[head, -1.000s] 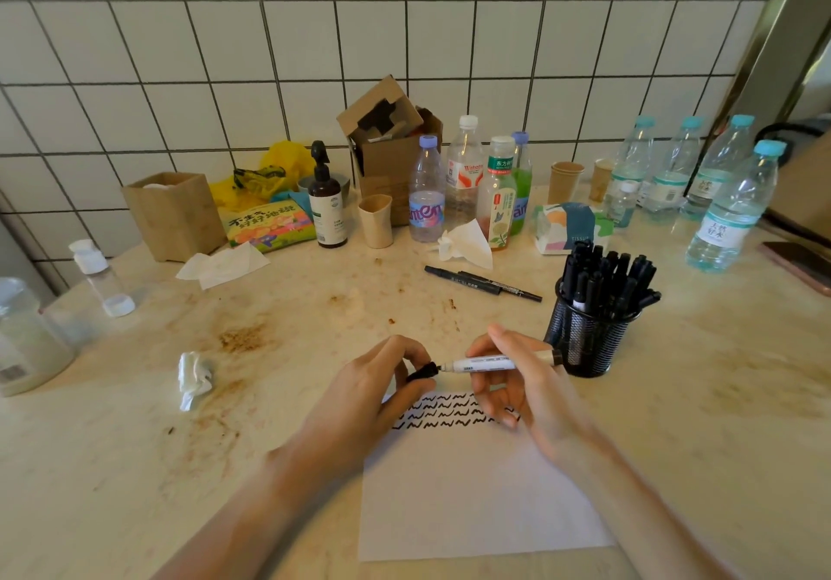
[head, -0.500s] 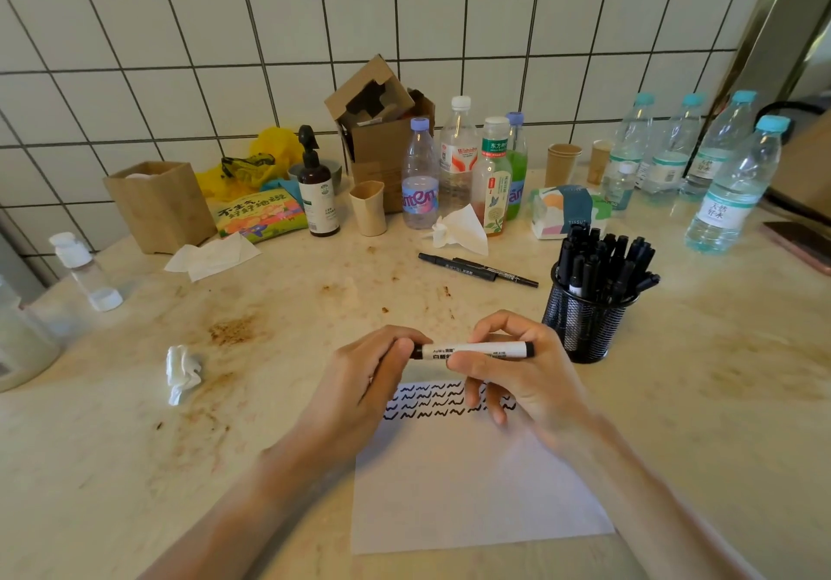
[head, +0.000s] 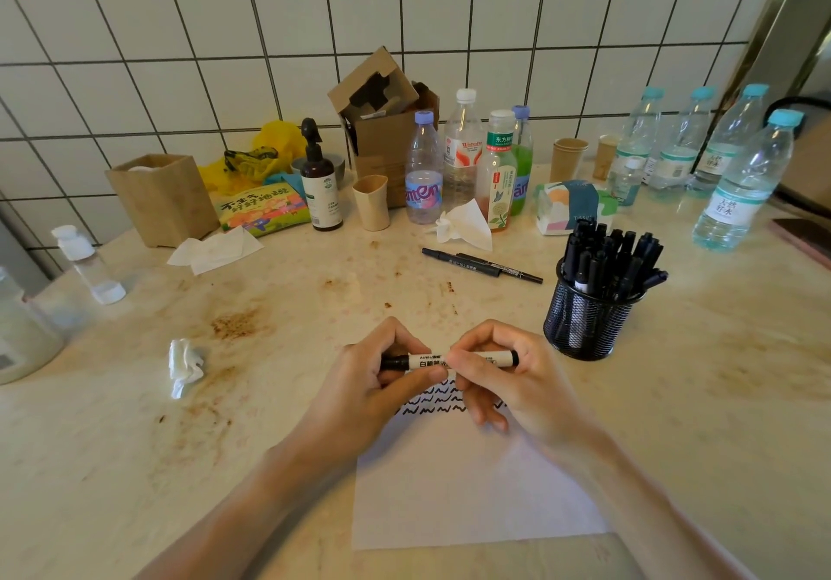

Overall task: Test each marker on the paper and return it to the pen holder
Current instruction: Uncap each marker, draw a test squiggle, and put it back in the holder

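White-barrelled marker (head: 431,361), black-capped, printed label, level above paper (head: 472,489).

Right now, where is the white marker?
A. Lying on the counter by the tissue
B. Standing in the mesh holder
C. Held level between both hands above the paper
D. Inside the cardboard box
C: the marker lies level, gripped by the left hand and right hand over the paper.

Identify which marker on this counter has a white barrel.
The marker gripped in both hands above the paper; the two loose markers on the counter and those in the mesh pen holder are all black.
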